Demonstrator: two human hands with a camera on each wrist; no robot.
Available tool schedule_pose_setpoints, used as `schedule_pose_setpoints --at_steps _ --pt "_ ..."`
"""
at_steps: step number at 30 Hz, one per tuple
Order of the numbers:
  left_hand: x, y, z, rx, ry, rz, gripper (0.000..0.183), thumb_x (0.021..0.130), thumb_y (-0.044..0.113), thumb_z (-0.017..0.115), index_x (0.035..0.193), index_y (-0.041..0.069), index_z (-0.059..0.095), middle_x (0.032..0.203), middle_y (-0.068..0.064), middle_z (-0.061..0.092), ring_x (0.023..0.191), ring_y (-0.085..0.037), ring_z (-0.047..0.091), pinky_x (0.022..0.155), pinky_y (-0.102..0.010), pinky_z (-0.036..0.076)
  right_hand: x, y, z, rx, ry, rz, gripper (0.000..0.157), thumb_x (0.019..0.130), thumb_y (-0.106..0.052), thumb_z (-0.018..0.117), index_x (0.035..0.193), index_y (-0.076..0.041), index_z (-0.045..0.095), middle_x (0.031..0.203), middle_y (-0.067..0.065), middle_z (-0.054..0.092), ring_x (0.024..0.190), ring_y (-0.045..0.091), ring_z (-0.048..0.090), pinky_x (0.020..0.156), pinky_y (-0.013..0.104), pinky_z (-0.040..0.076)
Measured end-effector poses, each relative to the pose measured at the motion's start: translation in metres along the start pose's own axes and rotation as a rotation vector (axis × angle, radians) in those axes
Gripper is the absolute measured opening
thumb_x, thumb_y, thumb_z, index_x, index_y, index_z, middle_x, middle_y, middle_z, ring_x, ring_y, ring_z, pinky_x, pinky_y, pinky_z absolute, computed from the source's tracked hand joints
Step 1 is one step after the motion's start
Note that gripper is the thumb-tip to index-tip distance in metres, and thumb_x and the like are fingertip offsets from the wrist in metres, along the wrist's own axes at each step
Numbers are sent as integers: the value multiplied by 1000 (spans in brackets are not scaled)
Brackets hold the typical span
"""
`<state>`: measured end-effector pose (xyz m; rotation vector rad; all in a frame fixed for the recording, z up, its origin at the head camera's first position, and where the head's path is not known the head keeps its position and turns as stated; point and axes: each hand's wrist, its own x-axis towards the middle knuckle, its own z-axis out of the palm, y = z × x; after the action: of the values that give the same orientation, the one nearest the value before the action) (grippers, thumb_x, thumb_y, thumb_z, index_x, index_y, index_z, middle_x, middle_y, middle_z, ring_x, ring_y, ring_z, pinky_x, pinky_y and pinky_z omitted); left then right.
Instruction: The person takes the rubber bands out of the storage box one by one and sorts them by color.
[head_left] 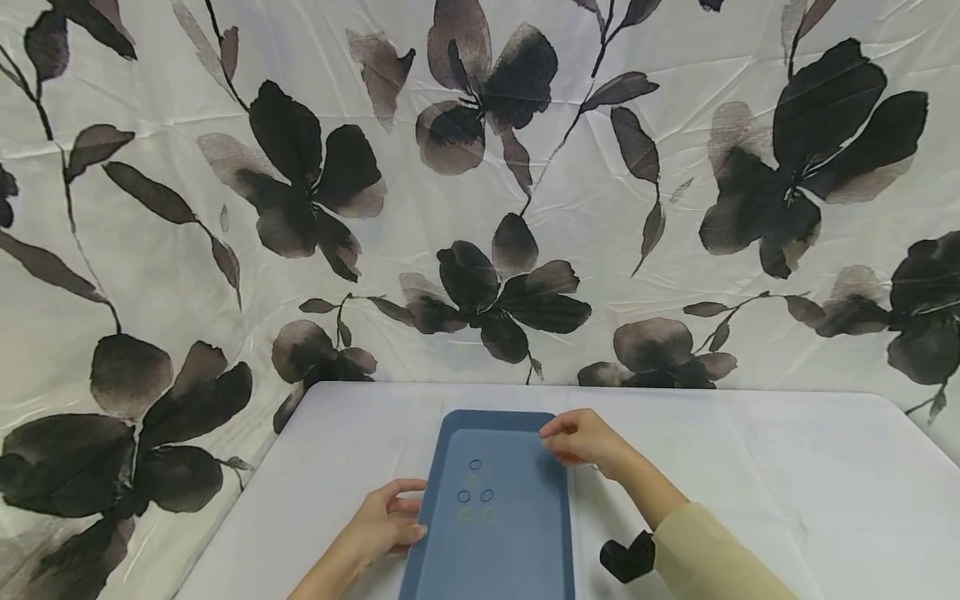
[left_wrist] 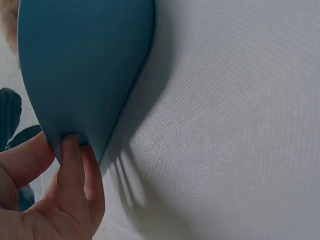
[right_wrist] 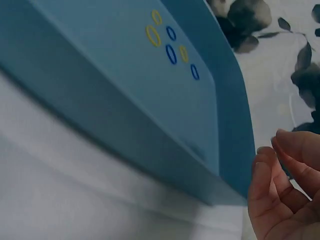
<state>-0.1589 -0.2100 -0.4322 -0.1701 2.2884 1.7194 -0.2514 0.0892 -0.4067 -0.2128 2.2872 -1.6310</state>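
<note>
A blue rectangular tray (head_left: pixel 517 550) lies lengthwise on the white table. Three blue rings (right_wrist: pixel 171 54) and three yellow rings (right_wrist: pixel 153 36) sit grouped on its floor; from the head view the yellow ones look very faint. At the tray's left side, my left hand (head_left: pixel 386 517) grips the edge, thumb on one face and fingers on the other in the left wrist view. Beside the far right corner is my right hand (head_left: pixel 585 439), fingers bent and thumb near the index fingertip. Nothing shows between those fingertips, and I cannot tell whether they touch the rim.
The white table (head_left: pixel 787 483) extends on both sides of the tray. A black flat piece (head_left: pixel 626 558) lies right of the tray, partly behind the right sleeve (head_left: pixel 712 554). Behind the table's far edge hangs a white cloth with dark flowers (head_left: pixel 480 292).
</note>
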Motion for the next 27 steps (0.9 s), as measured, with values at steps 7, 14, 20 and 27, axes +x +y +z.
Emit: schedule_pose_setpoints --at_steps 7,14,20,27 --pt "0 -2 4 -10 -4 1 63 71 -15 65 130 -7 42 103 -19 57 86 -22 63 69 -37 55 3 6 28 82 -41 -9 25 79 -2 67 102 10 64 69 1 56 61 12 56 58 27 53" --pt "3 -1 1 1 4 8 64 71 -14 66 130 -6 42 103 -19 57 82 -21 62 67 -38 55 7 6 54 73 -63 -53 21 78 0 69 97 8 66 64 0 54 57 10 54 55 25 50" --pt "2 -1 1 12 24 -7 63 71 -13 67 130 -4 45 101 -17 58 78 -18 62 66 -36 55 8 17 69 25 -102 -106 17 76 2 68 92 7 67 60 -2 54 54 10 51 51 23 46" --pt "3 -2 2 10 24 -13 63 71 -12 68 129 -5 45 100 -16 59 78 -19 63 66 -36 55 9 26 75 -26 -117 -206 15 74 6 68 89 6 69 58 -1 54 50 8 50 47 22 44"
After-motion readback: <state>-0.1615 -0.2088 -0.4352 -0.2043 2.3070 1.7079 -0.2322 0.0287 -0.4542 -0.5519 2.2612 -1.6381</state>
